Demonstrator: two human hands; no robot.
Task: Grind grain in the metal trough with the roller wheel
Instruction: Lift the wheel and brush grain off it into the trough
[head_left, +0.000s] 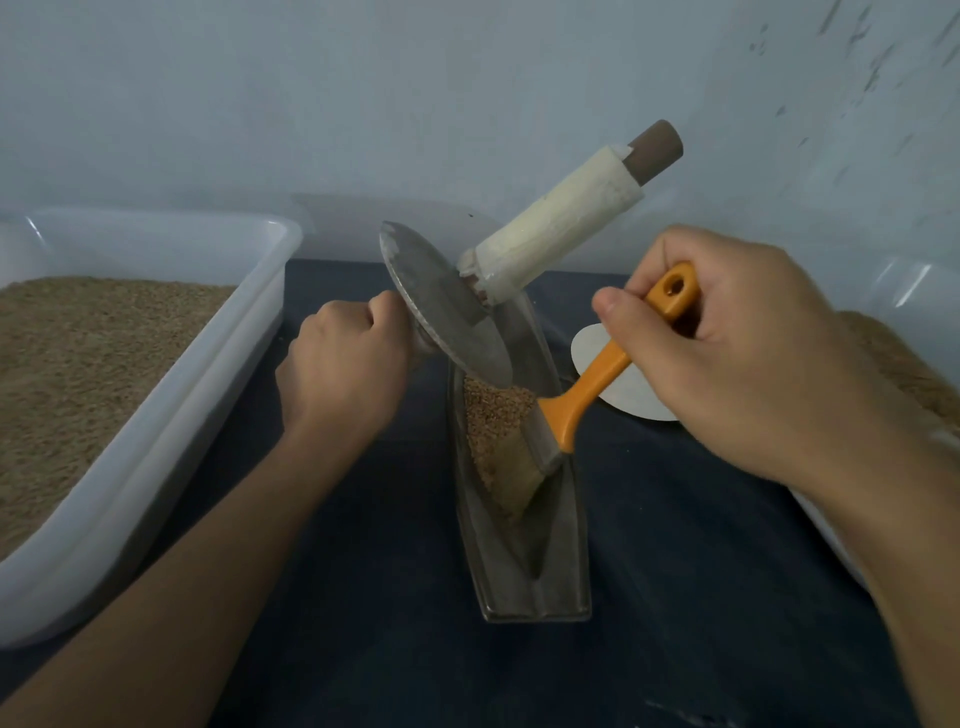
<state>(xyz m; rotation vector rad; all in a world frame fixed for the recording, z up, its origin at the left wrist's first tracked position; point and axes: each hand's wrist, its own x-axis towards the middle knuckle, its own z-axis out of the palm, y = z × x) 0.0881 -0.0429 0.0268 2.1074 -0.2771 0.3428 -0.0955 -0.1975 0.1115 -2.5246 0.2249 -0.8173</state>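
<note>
Currently left hand (345, 358) fingers curl round the near handle, apparently, tilting roller wheel (444, 306) above metal trough (561, 577). Right hand (727, 343) pinches brush (561, 431); sweep grain (491, 415) centreward, gently.

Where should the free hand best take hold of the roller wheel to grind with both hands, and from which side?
Grip the white-wrapped handle of the roller wheel, coming from the right. It juts up and rightward, bare and unobstructed, a round bar a hand can wrap. The left hand already holds the opposite handle. The right hand would probably need to put down the brush first.
</note>
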